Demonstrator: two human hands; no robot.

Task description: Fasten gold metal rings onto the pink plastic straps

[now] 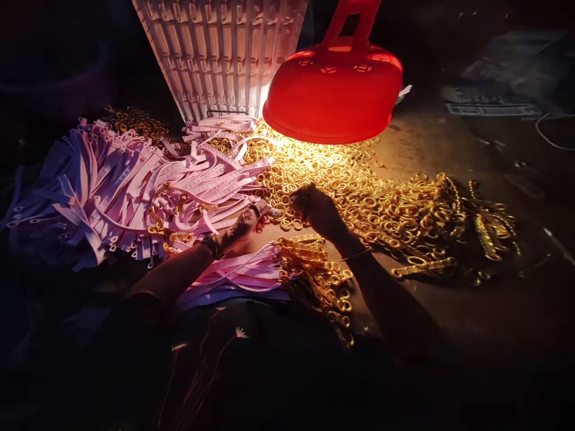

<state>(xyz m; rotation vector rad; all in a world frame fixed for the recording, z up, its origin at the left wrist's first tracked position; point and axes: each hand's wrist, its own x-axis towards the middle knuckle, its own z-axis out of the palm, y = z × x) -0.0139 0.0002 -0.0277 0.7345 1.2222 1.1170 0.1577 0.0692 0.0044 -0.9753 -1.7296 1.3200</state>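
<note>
Under the lamp, my left hand (255, 219) is closed, its fingertips pointing right beside the heap of gold rings (305, 170). The ends of pink straps (179, 173) lie close to its knuckles, and what its fingers pinch is too small to tell. My right hand (313, 205), dark against the light, curls over the near edge of the rings; its fingers are closed and their contents hidden. Between my forearms lies a bundle of pink straps (245, 270) with gold chain pieces (309, 263) at its right end.
A red lamp (335, 96) hangs low over the rings. Behind stands a pale ribbed panel (220, 54). More gold chain pieces (492, 230) lie at the right, near a cord (550, 140). A dark heap of rings (139, 123) sits behind the straps.
</note>
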